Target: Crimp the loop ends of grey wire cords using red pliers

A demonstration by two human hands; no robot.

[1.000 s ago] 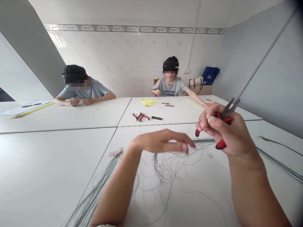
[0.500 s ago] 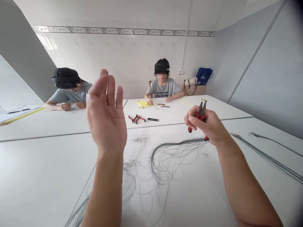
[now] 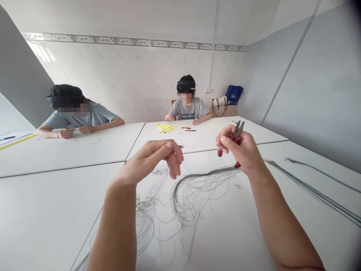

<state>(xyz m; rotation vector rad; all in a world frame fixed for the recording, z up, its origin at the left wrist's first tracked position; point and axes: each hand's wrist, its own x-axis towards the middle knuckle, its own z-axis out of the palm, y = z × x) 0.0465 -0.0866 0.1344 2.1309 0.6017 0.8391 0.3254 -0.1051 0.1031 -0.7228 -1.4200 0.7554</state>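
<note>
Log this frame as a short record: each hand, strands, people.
Left hand: raised over the table, fingers loosely bent, nothing visibly held
Right hand: holding red-handled pliers, tips up
Centre: dark strands, curved, on the table
Right side: thick bundle, thin bundle
Far side: yellow strands
People: two across the table, one person leftward, another further right

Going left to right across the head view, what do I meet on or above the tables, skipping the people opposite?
Long yellow bundle → left hand → right hand holding red-handled pliers → thin dark strand bundle.
</note>
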